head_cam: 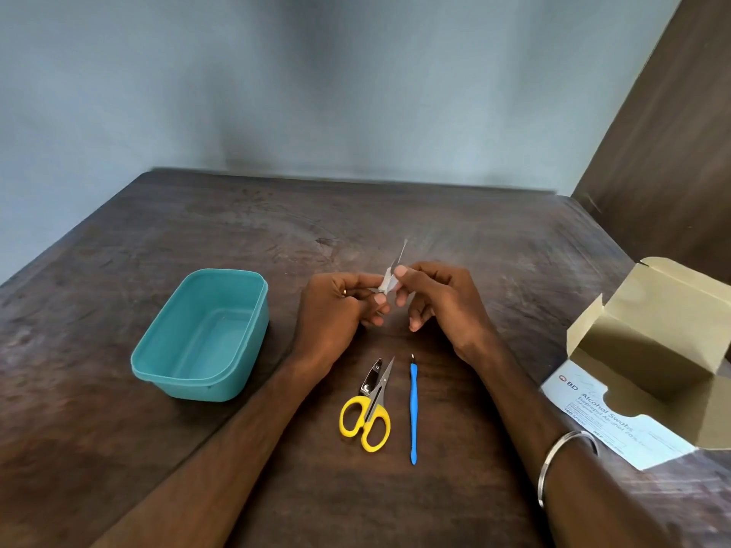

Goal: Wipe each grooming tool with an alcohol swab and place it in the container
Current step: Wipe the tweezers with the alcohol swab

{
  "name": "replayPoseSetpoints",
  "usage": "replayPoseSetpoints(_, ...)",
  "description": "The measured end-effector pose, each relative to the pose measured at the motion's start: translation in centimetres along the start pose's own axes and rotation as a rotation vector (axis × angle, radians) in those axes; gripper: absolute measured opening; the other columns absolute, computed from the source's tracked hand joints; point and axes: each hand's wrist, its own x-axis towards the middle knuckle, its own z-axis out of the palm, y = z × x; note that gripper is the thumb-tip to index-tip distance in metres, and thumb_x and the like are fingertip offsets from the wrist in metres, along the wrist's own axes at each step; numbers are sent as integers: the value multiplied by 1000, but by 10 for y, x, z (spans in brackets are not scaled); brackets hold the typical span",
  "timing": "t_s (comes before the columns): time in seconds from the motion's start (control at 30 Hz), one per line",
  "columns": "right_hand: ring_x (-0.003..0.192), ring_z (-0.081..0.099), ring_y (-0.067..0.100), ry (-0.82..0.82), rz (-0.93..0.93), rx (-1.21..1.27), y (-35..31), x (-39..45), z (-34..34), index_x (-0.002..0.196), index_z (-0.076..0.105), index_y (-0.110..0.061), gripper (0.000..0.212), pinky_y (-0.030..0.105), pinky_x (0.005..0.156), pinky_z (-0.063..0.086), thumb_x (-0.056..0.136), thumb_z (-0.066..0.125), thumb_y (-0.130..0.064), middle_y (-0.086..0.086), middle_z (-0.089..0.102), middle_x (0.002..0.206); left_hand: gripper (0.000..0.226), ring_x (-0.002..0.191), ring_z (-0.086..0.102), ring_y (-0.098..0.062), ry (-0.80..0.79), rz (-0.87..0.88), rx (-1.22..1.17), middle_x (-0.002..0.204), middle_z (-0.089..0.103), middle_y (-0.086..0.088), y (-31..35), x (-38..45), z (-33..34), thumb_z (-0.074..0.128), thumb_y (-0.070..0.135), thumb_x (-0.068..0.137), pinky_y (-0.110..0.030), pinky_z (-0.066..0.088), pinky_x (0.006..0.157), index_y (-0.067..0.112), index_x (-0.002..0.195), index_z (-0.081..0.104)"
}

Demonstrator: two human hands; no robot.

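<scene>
Both hands, left hand (340, 306) and right hand (439, 298), pinch one white swab packet (389, 282) right of the teal container (205, 334); scissors (368, 413), nail clipper (371, 378), blue pusher (413, 413) lie farther right, nearer the person.

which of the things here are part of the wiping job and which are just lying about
Part of the job:
- white swab packet, pinched by left hand and right hand
- yellow-handled scissors
- silver nail clipper
- blue-handled cuticle tool
- teal plastic container
- open cardboard alcohol swab box

Just there:
- silver bangle
- brown wooden table
</scene>
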Motion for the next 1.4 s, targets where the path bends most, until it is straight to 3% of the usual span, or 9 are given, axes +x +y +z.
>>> replayPoseSetpoints(0.17,45,54,28,-9,6,-13,1,0,-2,84,73,-7,9,33,49,48,89,70,-14,17,69,74,19,61,70,-19,-42,5,-16,77,76,-6,0,-1,-1,66,3,89,-32,58,64,13,102,75)
replayPoseSetpoints(0.33,46,57,28,12,-30,-23,-1,-1,-1,85,72,-7,13,35,47,50,85,77,-18,19,69,77,17,63,70,-21,-74,-22,-96,76,76,-7,1,0,0,64,1,90,-27,58,61,12,98,74)
replayPoseSetpoints(0.43,49,61,27,82,27,92,-3,-1,-3,86,68,0,14,35,46,53,85,76,-11,18,69,77,16,61,69,-22,-50,-112,-248,72,74,-10,0,1,0,64,-1,89,-27,57,59,3,103,70)
replayPoseSetpoints(0.6,49,63,25,148,35,276,-9,-3,-8,95,60,2,16,35,44,56,83,71,5,20,74,83,20,65,69,-20,-50,-167,-338,78,75,-10,2,1,-2,62,0,91,-26,57,61,6,109,68)
replayPoseSetpoints(0.7,57,67,25,98,57,232,-10,-4,-6,103,68,-5,23,38,49,59,82,73,2,16,75,87,20,67,69,-21,-45,-168,-326,79,75,-11,1,2,-2,61,1,92,-28,57,62,7,109,69)
replayPoseSetpoints(0.97,56,66,23,15,76,131,-7,-6,-1,84,72,-14,9,37,50,59,81,78,-8,8,73,75,25,69,67,-26,-57,-152,-331,80,74,-13,-3,3,-1,61,-1,91,-32,56,64,9,111,71)
replayPoseSetpoints(1.13,53,64,21,20,76,105,-8,-5,1,79,69,-11,11,36,49,59,80,79,-8,8,71,68,26,64,65,-23,-103,-129,-329,77,72,-13,-2,2,0,60,-4,90,-26,54,59,9,109,73)
replayPoseSetpoints(1.4,48,62,23,84,100,146,-8,-5,1,86,62,3,22,38,46,59,78,81,-7,18,72,74,25,60,63,-23,-132,-74,-241,71,69,-13,-2,1,-1,59,-6,90,-26,55,58,11,96,75)
